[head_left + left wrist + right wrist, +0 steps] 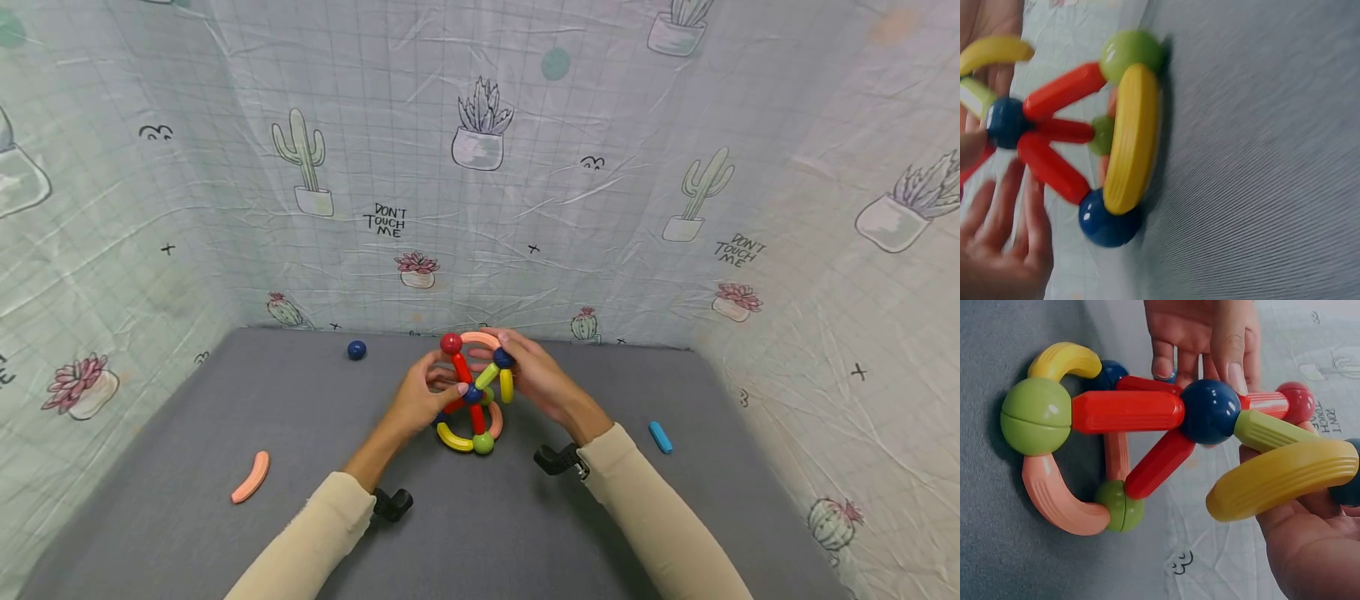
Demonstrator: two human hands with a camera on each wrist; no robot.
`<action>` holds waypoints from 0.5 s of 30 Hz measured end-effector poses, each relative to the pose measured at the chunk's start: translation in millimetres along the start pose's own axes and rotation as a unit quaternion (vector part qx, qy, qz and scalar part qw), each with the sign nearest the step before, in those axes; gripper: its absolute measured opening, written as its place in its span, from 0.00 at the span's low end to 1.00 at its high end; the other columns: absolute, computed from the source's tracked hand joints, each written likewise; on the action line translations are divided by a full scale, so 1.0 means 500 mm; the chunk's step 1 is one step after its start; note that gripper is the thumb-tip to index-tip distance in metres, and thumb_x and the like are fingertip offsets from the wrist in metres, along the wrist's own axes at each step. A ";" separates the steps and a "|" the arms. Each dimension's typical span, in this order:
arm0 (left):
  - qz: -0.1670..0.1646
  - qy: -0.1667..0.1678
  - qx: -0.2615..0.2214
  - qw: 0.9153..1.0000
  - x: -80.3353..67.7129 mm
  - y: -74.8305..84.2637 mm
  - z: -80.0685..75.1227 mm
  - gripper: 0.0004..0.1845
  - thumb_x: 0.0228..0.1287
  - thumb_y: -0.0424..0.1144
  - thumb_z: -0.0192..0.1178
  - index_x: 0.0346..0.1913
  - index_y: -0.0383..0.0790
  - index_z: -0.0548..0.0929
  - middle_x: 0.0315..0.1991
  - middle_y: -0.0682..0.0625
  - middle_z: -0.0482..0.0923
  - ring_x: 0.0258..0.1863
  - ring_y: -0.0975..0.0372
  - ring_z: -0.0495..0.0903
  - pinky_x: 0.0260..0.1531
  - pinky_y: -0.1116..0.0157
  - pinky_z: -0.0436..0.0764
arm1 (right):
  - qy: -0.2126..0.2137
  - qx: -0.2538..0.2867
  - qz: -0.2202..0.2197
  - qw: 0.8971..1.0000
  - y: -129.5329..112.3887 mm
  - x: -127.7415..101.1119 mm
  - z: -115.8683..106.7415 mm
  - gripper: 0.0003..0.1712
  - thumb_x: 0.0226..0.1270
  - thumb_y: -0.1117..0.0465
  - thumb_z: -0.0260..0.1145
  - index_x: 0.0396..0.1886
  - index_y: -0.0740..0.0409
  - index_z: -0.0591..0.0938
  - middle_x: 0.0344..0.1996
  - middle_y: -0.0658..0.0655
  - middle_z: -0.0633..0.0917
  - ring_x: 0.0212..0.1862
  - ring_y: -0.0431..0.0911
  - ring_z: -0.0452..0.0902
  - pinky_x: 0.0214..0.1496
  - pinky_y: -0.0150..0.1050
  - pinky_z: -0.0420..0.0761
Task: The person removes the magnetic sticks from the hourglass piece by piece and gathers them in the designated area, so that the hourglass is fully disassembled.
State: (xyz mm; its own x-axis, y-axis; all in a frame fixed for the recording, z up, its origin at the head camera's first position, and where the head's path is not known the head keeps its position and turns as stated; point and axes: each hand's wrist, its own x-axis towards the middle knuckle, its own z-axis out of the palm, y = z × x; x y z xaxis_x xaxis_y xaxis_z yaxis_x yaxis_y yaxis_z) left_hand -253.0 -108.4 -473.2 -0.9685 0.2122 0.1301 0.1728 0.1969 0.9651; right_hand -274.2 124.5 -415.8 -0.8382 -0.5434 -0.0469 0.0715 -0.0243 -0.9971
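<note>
A toy structure (474, 392) of coloured rods and balls stands on the grey mat (225, 400) in the middle. Red rods (1127, 411) run from a central dark blue ball (1210, 411) to green balls (1036, 415) at the base, which curved yellow (1132, 137) and salmon (1054, 500) pieces join. My left hand (438, 392) pinches the central blue ball, thumb (1230, 344) on its front. My right hand (517, 362) grips the upper part, fingers curled round a curved yellow rod (1282, 481) and the blue ball at its end.
Loose pieces lie on the mat: a dark blue ball (356, 350) at the back left, a curved salmon rod (251, 477) at the front left, a short blue rod (660, 437) at the right. Cactus-print cloth walls (480, 167) close three sides.
</note>
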 end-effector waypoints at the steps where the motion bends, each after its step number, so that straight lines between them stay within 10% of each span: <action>1: 0.008 0.025 0.011 1.000 -0.006 0.000 0.005 0.29 0.70 0.37 0.72 0.69 0.37 0.73 0.53 0.36 0.87 0.48 0.50 0.87 0.51 0.58 0.87 | -0.001 0.005 0.002 1.000 0.000 0.001 0.001 0.32 0.89 0.42 0.46 0.82 0.51 0.65 0.76 0.65 0.75 0.80 0.59 0.68 0.84 0.60 0.60; 8: 0.077 0.189 0.095 0.974 -0.050 0.011 0.045 0.19 0.65 0.39 0.76 0.53 0.40 0.80 0.44 0.45 0.82 0.39 0.54 0.82 0.42 0.62 0.83 | -0.001 0.018 0.015 1.000 0.000 0.007 0.002 0.29 0.91 0.44 0.41 0.81 0.49 0.67 0.77 0.65 0.74 0.82 0.60 0.63 0.85 0.60 0.57; 15: 0.207 0.195 0.175 0.943 -0.059 0.035 0.106 0.16 0.66 0.42 0.76 0.53 0.43 0.86 0.36 0.51 0.89 0.28 0.65 0.86 0.30 0.67 0.85 | -0.005 0.024 0.009 1.000 0.000 0.001 0.000 0.32 0.90 0.41 0.39 0.81 0.48 0.68 0.76 0.65 0.75 0.79 0.57 0.69 0.83 0.58 0.63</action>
State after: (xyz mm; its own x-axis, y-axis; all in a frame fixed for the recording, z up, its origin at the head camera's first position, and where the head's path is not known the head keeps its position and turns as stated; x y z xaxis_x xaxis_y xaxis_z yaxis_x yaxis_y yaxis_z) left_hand -212.0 -60.2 -472.2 -0.7852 -0.0139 0.6191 0.5336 0.4922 0.6878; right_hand -274.7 124.2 -415.7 -0.8307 -0.5530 -0.0645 0.1130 -0.0540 -0.9921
